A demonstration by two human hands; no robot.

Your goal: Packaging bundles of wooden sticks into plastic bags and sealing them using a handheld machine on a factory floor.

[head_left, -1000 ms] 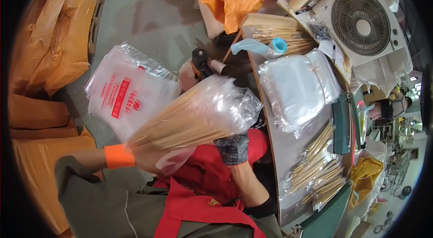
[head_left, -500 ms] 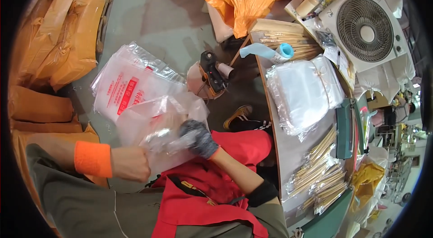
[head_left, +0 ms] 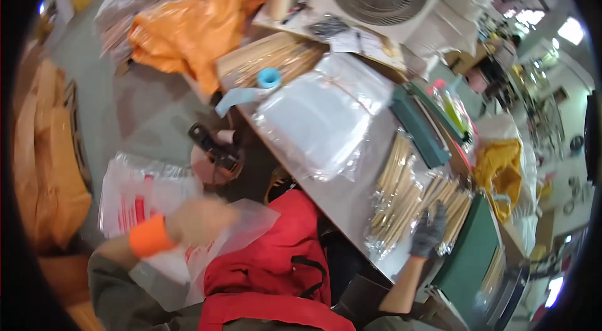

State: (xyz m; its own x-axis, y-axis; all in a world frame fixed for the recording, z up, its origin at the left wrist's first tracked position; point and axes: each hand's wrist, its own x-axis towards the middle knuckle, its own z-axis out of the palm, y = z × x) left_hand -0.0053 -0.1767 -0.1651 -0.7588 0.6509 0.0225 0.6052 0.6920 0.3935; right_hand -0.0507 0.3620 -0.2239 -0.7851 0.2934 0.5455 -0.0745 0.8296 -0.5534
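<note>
1. Right hand [head_left: 429,235], grey-gloved: fingers spread flat on the bagged bamboo sticks [head_left: 401,196] on the table [head_left: 342,196].
2. Left hand [head_left: 199,219], blurred, orange wristband: touching a clear plastic bag [head_left: 248,224] over the red apron [head_left: 276,268].
3. Stack of clear bags [head_left: 320,118]: beyond the right hand.

Clear red-printed bags [head_left: 135,196] lie left; clear stick packets [head_left: 401,196] right.

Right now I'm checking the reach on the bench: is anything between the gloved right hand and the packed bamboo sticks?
Nothing visible stands between them. The gloved right hand already rests on the bagged bamboo sticks lying on the table. The left hand, blurred, is away over a clear plastic bag.
</note>
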